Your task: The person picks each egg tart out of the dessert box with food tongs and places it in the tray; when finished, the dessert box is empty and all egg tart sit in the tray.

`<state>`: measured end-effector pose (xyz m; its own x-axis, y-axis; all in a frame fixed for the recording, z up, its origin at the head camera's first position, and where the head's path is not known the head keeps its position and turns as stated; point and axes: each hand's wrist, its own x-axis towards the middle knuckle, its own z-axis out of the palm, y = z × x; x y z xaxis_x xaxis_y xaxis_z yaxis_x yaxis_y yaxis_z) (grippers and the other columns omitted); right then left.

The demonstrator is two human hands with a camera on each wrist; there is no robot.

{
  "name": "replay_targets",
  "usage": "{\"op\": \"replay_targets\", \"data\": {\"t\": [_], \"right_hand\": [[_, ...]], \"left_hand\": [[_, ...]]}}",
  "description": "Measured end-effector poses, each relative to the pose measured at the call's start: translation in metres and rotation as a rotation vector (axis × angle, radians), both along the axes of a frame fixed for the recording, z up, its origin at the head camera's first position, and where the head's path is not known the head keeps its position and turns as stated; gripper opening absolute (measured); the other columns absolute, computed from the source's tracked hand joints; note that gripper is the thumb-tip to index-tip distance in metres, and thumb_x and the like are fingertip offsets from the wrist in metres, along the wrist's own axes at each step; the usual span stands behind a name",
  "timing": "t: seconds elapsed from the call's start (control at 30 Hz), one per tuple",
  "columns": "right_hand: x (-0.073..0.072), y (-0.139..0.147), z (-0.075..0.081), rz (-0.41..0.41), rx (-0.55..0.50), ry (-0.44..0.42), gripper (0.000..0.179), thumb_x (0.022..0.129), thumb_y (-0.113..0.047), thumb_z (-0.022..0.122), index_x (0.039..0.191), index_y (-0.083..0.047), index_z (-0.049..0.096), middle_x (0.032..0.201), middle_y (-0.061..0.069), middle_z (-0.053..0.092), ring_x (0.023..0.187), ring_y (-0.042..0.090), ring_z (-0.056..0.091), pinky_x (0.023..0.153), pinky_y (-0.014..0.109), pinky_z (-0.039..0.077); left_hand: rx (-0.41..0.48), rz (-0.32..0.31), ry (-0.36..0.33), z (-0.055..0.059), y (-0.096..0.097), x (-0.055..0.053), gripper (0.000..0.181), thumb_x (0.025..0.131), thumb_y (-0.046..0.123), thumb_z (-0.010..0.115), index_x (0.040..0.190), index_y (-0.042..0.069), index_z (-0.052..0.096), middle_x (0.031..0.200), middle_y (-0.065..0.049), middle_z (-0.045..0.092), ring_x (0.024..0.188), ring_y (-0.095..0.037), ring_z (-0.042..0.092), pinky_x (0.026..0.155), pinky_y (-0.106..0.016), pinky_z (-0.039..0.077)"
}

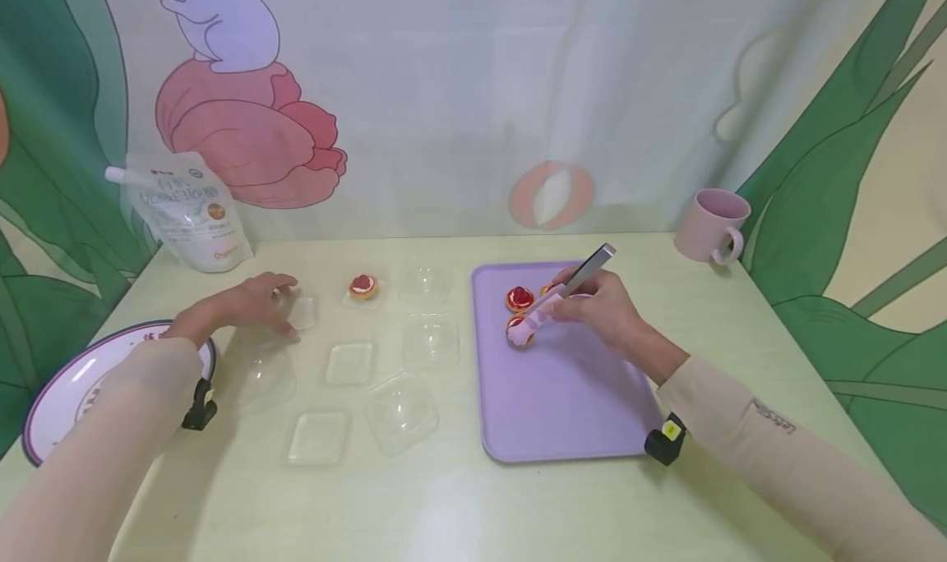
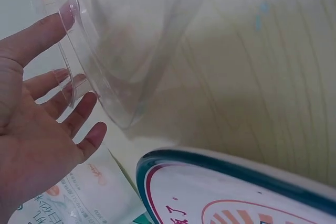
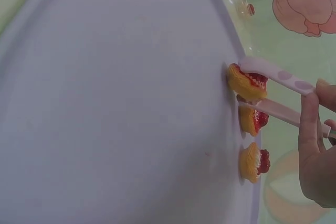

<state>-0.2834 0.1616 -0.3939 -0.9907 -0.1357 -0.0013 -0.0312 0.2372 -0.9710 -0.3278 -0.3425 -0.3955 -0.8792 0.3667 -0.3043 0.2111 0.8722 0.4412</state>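
Observation:
My right hand (image 1: 602, 307) holds tongs (image 1: 573, 278) with a metal handle and pink tips. In the right wrist view, the tong tips (image 3: 273, 72) are on either side of a small tart (image 3: 244, 83) with red topping. Two other tarts (image 3: 254, 163) line up beside it along the edge of the lilac tray (image 1: 570, 414). My left hand (image 1: 255, 303) has its thumb and fingers around the edges of a clear plastic box base (image 1: 303, 312) on the table. Another tart (image 1: 362, 287) sits on a clear base to its right.
Clear domed lids (image 1: 403, 410) and flat square bases (image 1: 318, 439) are spread over the table's middle. A white plate (image 1: 55, 406) with a dark rim lies at the left. Behind stand a white spouted pouch (image 1: 196, 217) and, at right, a pink mug (image 1: 706, 229).

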Motion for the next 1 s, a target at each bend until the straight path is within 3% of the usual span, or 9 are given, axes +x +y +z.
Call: {"op": "replay_targets", "data": {"t": [0.17, 0.4, 0.6, 0.83, 1.0], "right_hand": [[0.0, 0.003, 0.0, -0.007, 0.013, -0.003, 0.042, 0.079, 0.009, 0.07, 0.119, 0.014, 0.057, 0.09, -0.001, 0.067, 0.073, 0.007, 0.064, 0.072, 0.023, 0.058], [0.001, 0.006, 0.002, -0.025, 0.074, 0.014, 0.041, 0.079, 0.009, 0.071, 0.118, 0.011, 0.059, 0.101, 0.014, 0.065, 0.075, 0.009, 0.064, 0.072, 0.024, 0.058], [0.001, 0.01, 0.009, -0.024, 0.074, 0.027, 0.042, 0.078, 0.01, 0.071, 0.118, 0.011, 0.057, 0.106, 0.019, 0.062, 0.077, 0.009, 0.066, 0.073, 0.026, 0.059], [0.004, 0.013, 0.015, -0.039, 0.122, 0.041, 0.042, 0.079, 0.007, 0.073, 0.119, 0.008, 0.059, 0.113, 0.023, 0.063, 0.08, 0.009, 0.066, 0.074, 0.024, 0.057], [0.009, 0.014, 0.028, -0.045, 0.184, 0.069, 0.04, 0.079, 0.002, 0.075, 0.118, 0.003, 0.062, 0.114, 0.02, 0.065, 0.081, 0.011, 0.066, 0.077, 0.024, 0.055]], "left_hand": [[-0.009, 0.014, -0.035, 0.002, 0.003, 0.001, 0.099, 0.075, 0.026, 0.087, 0.147, -0.01, 0.029, 0.139, -0.042, 0.043, 0.128, -0.056, 0.041, 0.108, -0.067, 0.033], [-0.018, 0.019, -0.063, -0.002, 0.005, -0.002, 0.102, 0.074, 0.033, 0.088, 0.151, 0.001, 0.029, 0.14, -0.041, 0.042, 0.13, -0.056, 0.037, 0.108, -0.069, 0.03], [-0.004, 0.041, -0.046, 0.008, 0.01, -0.004, 0.1, 0.077, 0.036, 0.085, 0.152, 0.003, 0.027, 0.147, -0.039, 0.032, 0.134, -0.055, 0.031, 0.108, -0.07, 0.031], [0.049, 0.055, 0.06, 0.016, 0.036, -0.014, 0.094, 0.082, 0.038, 0.081, 0.152, 0.0, 0.031, 0.154, -0.033, 0.027, 0.142, -0.052, 0.023, 0.112, -0.069, 0.024], [0.07, 0.016, 0.037, 0.011, 0.059, -0.023, 0.099, 0.08, 0.036, 0.083, 0.155, 0.003, 0.026, 0.16, -0.028, 0.02, 0.148, -0.049, 0.015, 0.116, -0.069, 0.017]]}}
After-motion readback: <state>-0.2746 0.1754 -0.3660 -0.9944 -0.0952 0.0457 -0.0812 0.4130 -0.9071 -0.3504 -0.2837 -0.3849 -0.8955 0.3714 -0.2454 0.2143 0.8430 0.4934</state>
